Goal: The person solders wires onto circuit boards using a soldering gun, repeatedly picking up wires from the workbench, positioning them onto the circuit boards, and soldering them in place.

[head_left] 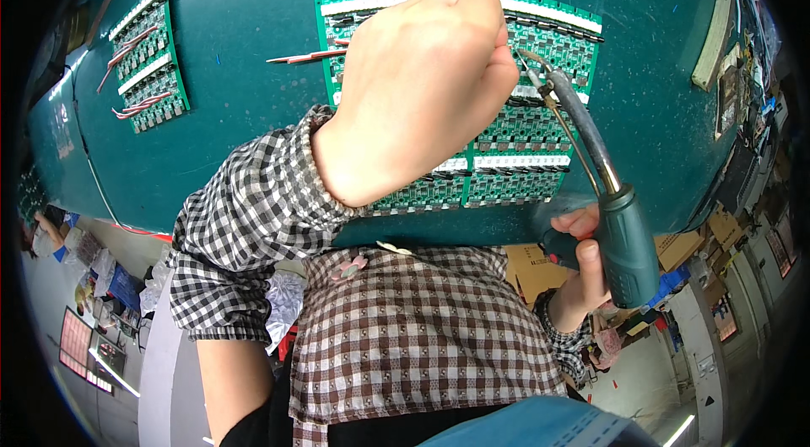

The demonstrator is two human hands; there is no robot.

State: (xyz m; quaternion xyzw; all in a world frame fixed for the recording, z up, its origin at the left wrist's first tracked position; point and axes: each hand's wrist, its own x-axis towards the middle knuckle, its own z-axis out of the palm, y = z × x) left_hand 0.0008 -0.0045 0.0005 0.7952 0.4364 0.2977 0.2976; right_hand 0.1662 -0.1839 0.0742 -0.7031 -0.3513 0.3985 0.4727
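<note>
Blue mask fabric [540, 426], cut off below, lies nearest. We see the left hand [426, 84] curled, but cannot tell whether it holds anything; the right hand [582, 270] grips one soldering iron [629, 245]. One partly hidden circuit-board panel [527, 133] lies by the table's [245, 42] near edge; toward its left edge, we count two wire bundles [142, 105] on a smaller panel [156, 49].

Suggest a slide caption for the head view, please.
Soldering iron in the right hand, left hand over green circuit boards.

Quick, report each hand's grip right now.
Left hand: closed in a fist over the circuit boards; any contents hidden.
Right hand: closed, holding the soldering iron.
</note>
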